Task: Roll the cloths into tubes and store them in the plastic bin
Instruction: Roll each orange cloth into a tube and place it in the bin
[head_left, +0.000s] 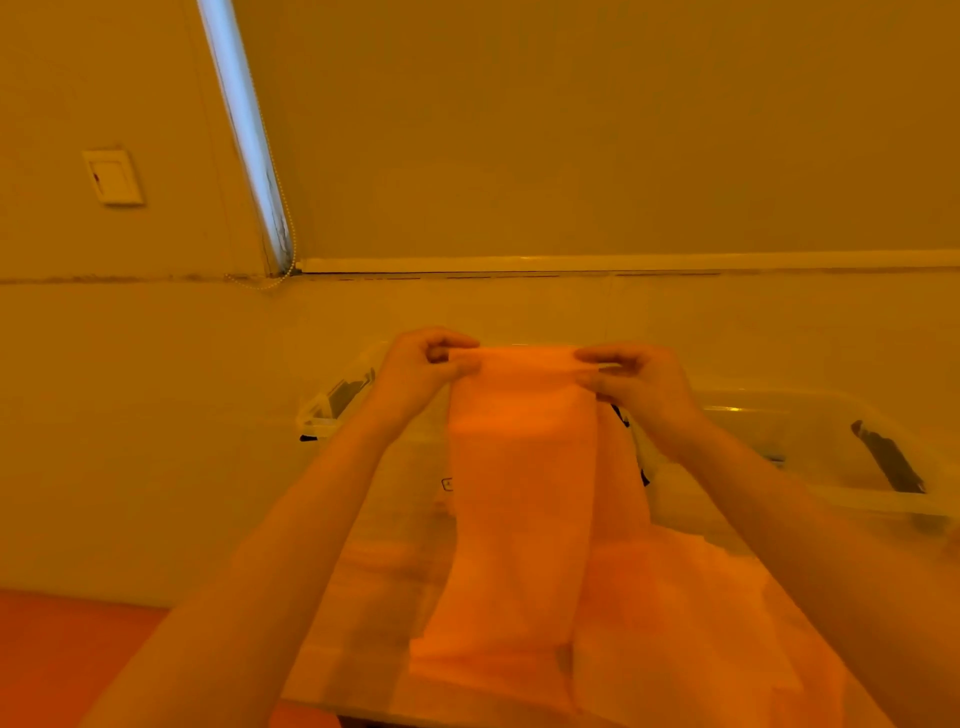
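Observation:
An orange cloth (522, 483) hangs lengthwise in front of me, held up by its top edge. My left hand (423, 371) pinches the top left corner and my right hand (636, 384) pinches the top right corner. The cloth's lower end drapes onto more orange cloth (675, 613) lying below. Behind it stands a clear plastic bin (810, 415) with dark latches; the cloth and my arms hide much of the bin.
A clear lid or second bin part with a dark latch (343, 397) shows at the left. A pale wall with a light switch (111, 176) and a window blind (571, 130) rise behind. An orange surface (62, 660) lies at the lower left.

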